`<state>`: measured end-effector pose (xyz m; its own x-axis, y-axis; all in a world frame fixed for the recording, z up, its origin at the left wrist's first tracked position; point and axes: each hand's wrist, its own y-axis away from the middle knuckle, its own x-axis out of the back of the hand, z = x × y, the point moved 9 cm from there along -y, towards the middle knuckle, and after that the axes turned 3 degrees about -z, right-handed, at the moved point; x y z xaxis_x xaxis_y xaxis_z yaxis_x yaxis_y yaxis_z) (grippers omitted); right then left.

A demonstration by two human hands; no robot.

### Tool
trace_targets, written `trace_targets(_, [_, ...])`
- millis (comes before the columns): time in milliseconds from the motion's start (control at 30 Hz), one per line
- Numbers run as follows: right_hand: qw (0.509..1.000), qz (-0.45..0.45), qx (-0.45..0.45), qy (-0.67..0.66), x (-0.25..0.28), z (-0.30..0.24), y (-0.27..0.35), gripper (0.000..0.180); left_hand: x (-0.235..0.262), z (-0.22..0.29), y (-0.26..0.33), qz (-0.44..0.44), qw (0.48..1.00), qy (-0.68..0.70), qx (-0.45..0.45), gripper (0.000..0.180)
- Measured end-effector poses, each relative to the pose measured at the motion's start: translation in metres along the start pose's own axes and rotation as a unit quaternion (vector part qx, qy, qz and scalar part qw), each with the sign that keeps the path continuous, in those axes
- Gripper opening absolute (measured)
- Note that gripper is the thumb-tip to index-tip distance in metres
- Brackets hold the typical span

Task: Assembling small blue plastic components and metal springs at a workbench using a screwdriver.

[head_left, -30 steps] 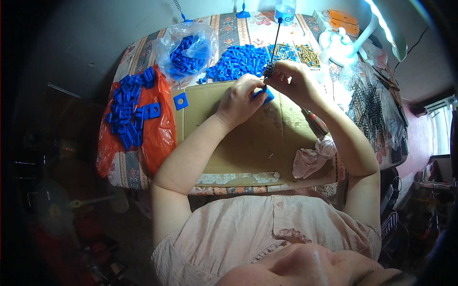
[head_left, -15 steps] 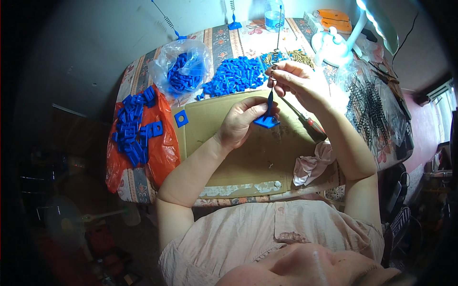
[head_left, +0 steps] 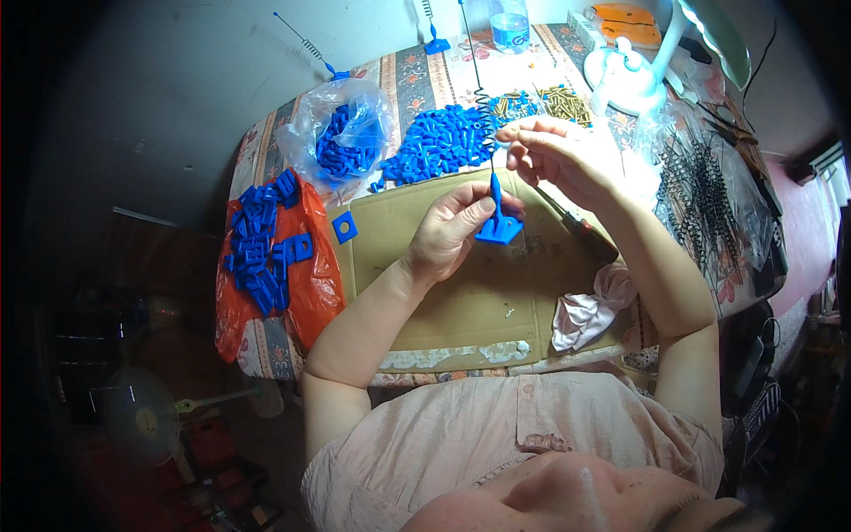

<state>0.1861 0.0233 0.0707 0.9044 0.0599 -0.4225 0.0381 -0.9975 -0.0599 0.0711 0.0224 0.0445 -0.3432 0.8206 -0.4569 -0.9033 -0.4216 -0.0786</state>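
My left hand (head_left: 448,229) pinches the slim blue stem of a toy-like antenna (head_left: 499,231), which has a square blue base and a black coiled-wire mast with a small blue tip. It stands roughly upright over the cardboard (head_left: 425,310), leaning slightly left at the top. Just right of the coil, my right hand (head_left: 560,158) hovers with fingers apart and curled, holding nothing I can see. A screwdriver (head_left: 581,227) lies on the cardboard, partly behind my right forearm. Left of my left hand is a square blue plate with a round hole (head_left: 345,227).
Blue sleeves (head_left: 441,142) are heaped behind the cardboard, beside a clear bag (head_left: 341,133) of more. An orange bag (head_left: 306,293) carries blue plates. Brass screws (head_left: 565,105), coiled wires (head_left: 696,199), a lamp (head_left: 625,78), a bottle (head_left: 510,32) and a crumpled cloth (head_left: 581,319) surround the work area.
My right fingers have come off the coil and spread a little. The antenna's mast has swung left, while my left hand keeps its hold on the stem. The whole view has shifted slightly.
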Motion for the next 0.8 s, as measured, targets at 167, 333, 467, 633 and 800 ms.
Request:
trace_targets(167, [0.936, 0.004, -0.027, 0.35, -0.009, -0.02, 0.031, 0.013, 0.01, -0.004, -0.001, 0.01, 0.999, 0.048, -0.004, 0.021])
trace_targets(333, [0.769, -0.198, -0.059, 0.606, -0.052, -0.014, 0.105, 0.014, 0.015, -0.002, -0.002, 0.012, 0.997, 0.08, -0.013, 0.02])
trace_targets(467, [0.711, -0.174, -0.035, 0.68, -0.054, -0.006, 0.14, 0.018, 0.019, -0.004, -0.005, 0.014, 0.995, 0.098, -0.024, 0.02])
trace_targets(633, [0.706, -0.147, -0.026, 0.692, -0.048, 0.011, 0.154, 0.021, 0.004, -0.003, -0.005, -0.048, 0.987, 0.152, 0.003, 0.022])
trace_targets(800, [0.8, -0.079, -0.014, 0.595, -0.044, -0.016, 0.142, 0.018, -0.005, 0.0, -0.001, -0.06, 0.983, 0.175, 0.016, 0.023])
